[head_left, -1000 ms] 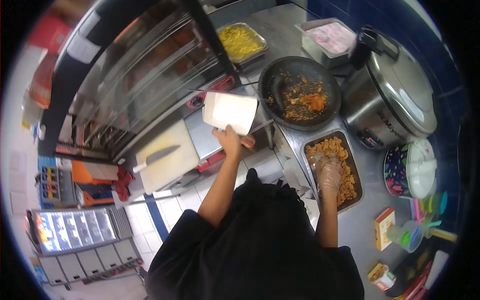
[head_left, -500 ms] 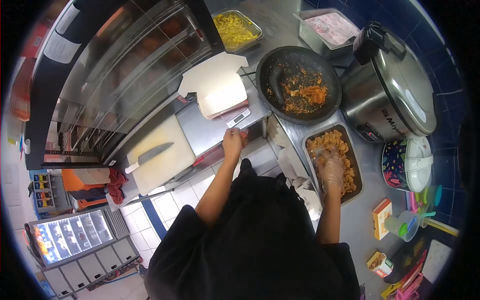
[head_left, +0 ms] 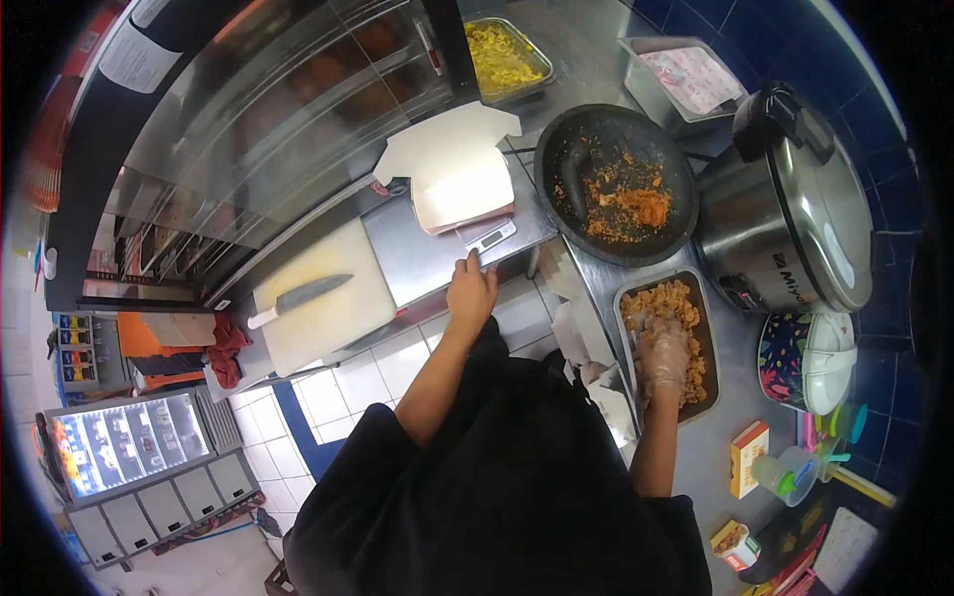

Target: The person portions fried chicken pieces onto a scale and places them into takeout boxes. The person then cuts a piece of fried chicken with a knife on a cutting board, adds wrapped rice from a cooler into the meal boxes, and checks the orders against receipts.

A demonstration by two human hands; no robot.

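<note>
My left hand is at the front edge of the metal counter, its fingertips touching the lower end of a small white device with a display. Its fingers reach forward and appear to hold nothing. Just behind the device stands an open white cardboard box with its lid folded back. My right hand, in a clear plastic glove, is down in a metal tray of browned, chopped food pieces. Its fingers curl into the pieces and are partly hidden by them.
A dark pan with orange crumbs stands behind the tray, beside a large steel cooker. A knife lies on a white cutting board at left. Further back are a tray of yellow food and a paper-lined metal container.
The view has shifted slightly, so the counter items appear further right. My left fingertips have come up against the white device. My right hand is still in the tray, its fingers among the pieces.
</note>
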